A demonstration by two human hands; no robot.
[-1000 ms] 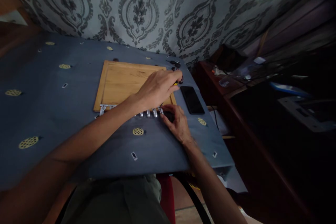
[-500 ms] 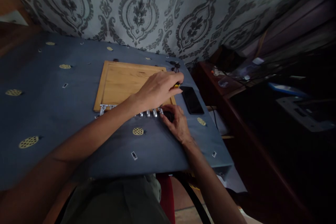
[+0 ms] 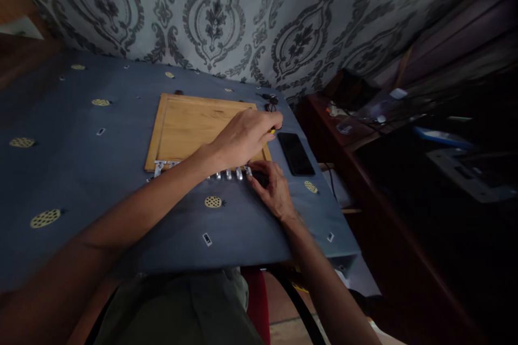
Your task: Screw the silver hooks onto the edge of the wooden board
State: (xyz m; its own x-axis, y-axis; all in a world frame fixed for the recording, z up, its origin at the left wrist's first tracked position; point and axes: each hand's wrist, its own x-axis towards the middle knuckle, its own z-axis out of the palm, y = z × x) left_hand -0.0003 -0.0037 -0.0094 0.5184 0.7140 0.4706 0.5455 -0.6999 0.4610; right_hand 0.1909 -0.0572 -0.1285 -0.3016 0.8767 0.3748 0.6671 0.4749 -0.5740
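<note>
A framed wooden panel [image 3: 186, 124] lies flat on the cloth-covered table. Several silver metal hinges [image 3: 159, 166] line its near edge, some hidden behind my left forearm. My left hand [image 3: 249, 132] is over the panel's right part, closed around what looks like a screwdriver [image 3: 272, 131]; only a bit of its yellow-and-black handle shows, and the tip is out of sight. At the near right corner, my right hand [image 3: 273, 188] has thumb and fingers closed on the last metal hinge [image 3: 247, 170]. Something dark sits under that palm, too shaded to make out.
A black phone [image 3: 296, 154] lies right of the panel. Behind it is a small dark bundle [image 3: 270, 100], perhaps keys or a cable. To the right stands a dark red cabinet [image 3: 327, 118] with a clear plastic bottle [image 3: 372, 110]. A patterned curtain [image 3: 214, 16] hangs behind the table.
My left hand has turned slightly around the yellow-and-black handle, with the fingertips drawn in a little. My right hand and the panel are in the same place.
</note>
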